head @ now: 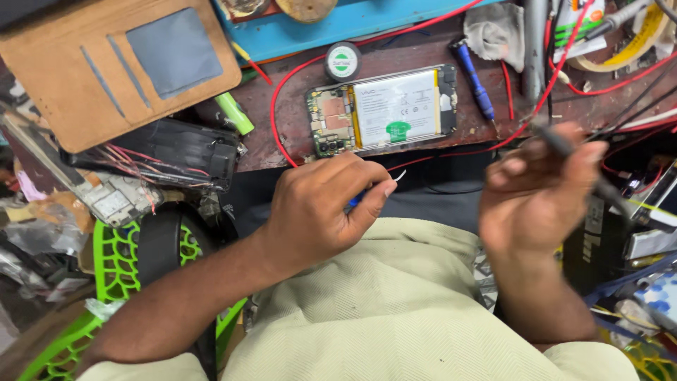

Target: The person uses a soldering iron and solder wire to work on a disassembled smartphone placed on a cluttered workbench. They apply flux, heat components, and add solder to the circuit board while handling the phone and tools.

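Hands over a crowded repair counter [296, 134], seen from above, are what I am looking down at. My left hand [317, 212] is curling its fingers [374, 194] tightly around a small blue-handled tool [355, 200], whose thin pale tip is poking out past my thumb. My right hand [539, 190] is blurring in the picture; its fingers are pinching a dark slim probe [564, 144] with a cable trailing off to the right.

Just beyond both hands, an opened phone [384, 109] is lying flat on the dark wooden counter, its back cover already off, with the white battery and the small circuit board at its left end showing. Neither hand is touching it. I am judging that the opening-up is done and that any work on the inside is not yet under way, since both tools are hanging in the air short of the phone.

A red wire [278, 106] is looping around the phone's left side. A blue screwdriver [474, 79] is lying just to its right, and a small round tin with a green-and-white lid [343, 61] is sitting behind it. A tan wallet case [116, 67] is resting far left, above a black gutted device [176, 155]. A green plastic basket [116, 264] is standing below, beside my left forearm.
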`<state>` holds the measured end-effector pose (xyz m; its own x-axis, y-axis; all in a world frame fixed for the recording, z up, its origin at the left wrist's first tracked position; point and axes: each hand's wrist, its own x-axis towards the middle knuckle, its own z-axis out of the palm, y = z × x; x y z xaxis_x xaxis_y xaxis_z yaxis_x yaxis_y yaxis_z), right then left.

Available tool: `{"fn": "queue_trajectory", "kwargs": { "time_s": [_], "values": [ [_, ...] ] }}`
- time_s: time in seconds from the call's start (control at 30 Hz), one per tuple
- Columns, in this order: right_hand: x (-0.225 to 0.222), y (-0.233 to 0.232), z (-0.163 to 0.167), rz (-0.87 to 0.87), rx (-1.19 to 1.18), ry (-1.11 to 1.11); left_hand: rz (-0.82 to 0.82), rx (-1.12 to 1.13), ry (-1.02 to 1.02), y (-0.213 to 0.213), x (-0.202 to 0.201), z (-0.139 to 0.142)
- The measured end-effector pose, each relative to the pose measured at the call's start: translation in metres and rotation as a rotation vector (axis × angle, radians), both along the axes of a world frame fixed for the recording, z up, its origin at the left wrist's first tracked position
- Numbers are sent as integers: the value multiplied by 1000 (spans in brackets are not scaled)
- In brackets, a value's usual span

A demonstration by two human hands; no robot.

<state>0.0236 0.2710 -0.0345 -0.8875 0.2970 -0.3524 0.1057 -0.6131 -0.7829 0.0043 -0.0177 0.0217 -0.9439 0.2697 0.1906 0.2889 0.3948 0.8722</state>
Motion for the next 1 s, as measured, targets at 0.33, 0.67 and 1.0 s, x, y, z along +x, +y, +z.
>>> {"fn": "queue_trajectory", "kwargs": {
  "time_s": [0.33, 0.67, 1.0],
  "values": [
    [5, 28, -11, 47, 645, 359, 17, -178, 271, 47, -31, 0],
    [-44, 36, -31, 313, 936, 507, -172, -294, 308, 79, -54, -43],
    [-57, 51, -54, 409, 859, 516, -187, -301, 264, 83, -71, -57]
  ]
}}
